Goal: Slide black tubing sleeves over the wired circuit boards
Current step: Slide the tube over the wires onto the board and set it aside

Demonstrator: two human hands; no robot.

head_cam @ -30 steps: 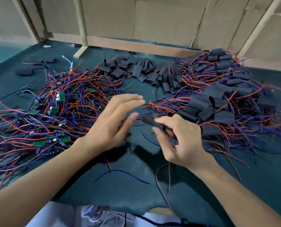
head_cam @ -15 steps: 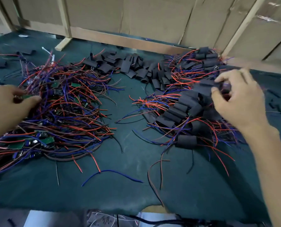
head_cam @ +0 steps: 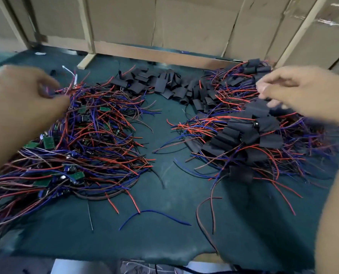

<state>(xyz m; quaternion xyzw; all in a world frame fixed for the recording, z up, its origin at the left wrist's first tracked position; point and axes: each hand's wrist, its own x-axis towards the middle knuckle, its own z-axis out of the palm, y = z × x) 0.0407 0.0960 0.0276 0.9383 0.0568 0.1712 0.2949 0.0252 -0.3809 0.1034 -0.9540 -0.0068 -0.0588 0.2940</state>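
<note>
Here, no legible writing or brand on any item. Left hand point(head_cam: 16, 107): blurred, fingers curled into the far edge of the pile of bare wired circuit boards point(head_cam: 69, 147), grip too smeared to tell. Right hand point(head_cam: 307, 93): above the pile of sleeved boards point(head_cam: 249, 133), fingers loosely spread, holding nothing plainly visible. Loose black tubing sleeves point(head_cam: 164, 86): heaped between both piles, at the back. Dark green mat point(head_cam: 164, 240) beneath; cardboard wall point(head_cam: 194, 26) with wooden frame behind. Stray blue wire point(head_cam: 154, 214) near the front.
</note>
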